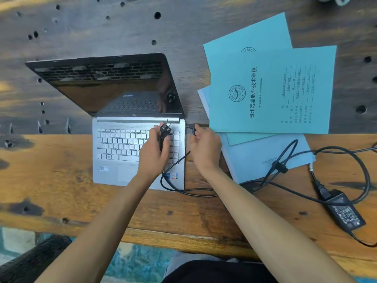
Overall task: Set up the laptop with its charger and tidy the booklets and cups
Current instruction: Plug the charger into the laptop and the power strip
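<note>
An open silver laptop (114,148) with a dark screen sits on the wooden table (51,180). Over its keyboard my left hand (154,152) grips a black wall plug (164,130), prongs pointing up. My right hand (205,148) pinches the charger's small black connector (191,128) right at the laptop's right edge. The black cable (346,160) loops across the table to the power brick (344,212) at the right. Several light-blue booklets (271,90) lie fanned out to the right of the laptop.
A pale object (331,0) shows at the top right edge, partly cut off. The table's far half is dark wood with holes. The near table edge runs below my forearms, with a bench and floor beneath.
</note>
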The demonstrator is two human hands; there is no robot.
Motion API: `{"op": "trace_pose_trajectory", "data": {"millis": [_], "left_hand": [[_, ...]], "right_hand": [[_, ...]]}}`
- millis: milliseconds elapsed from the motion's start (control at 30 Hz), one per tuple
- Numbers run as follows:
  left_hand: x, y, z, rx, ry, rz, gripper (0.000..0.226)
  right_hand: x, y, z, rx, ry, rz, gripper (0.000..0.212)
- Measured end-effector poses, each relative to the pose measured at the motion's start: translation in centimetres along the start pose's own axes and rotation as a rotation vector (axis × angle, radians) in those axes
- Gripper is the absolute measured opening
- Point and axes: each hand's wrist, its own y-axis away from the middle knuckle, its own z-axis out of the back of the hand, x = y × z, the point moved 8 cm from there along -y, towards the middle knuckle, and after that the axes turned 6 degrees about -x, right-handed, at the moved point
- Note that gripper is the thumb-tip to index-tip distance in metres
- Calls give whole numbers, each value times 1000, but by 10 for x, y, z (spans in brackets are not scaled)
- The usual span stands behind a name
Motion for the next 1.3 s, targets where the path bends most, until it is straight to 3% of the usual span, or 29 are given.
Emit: {"op": "trace_pose_trajectory", "data": {"millis": [567, 800, 1067, 1300], "left_hand": [[1, 0, -3, 17, 6, 32, 24], [-3, 0, -3, 41, 13, -16, 41], [-6, 0, -1, 62, 11, -1, 43], [-2, 0, -4, 59, 11, -5, 47]], "right_hand": [[-1, 5, -2, -33, -82, -61, 40], [4, 5, -7, -11, -76, -40, 39], [-1, 27, -2, -68, -295, -42, 45], [-16, 27, -4, 5, -621, -188, 54]]}}
